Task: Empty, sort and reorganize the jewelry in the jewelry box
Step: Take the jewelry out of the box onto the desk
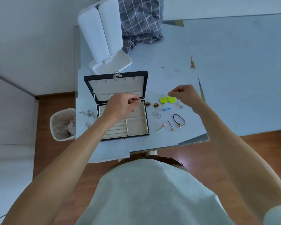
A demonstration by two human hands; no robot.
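While the jewelry box stands open on the desk, the left hand hovers over it, fingers pinching a thin wire earring. To the right, the right hand pinches the hook of a neon-yellow earring. Its twin, brown earrings, hoops and pins lie nearby.

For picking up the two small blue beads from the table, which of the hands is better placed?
The right hand. It hovers above the yellow earrings, just beyond the blue beads; the left hand is over the jewelry box.
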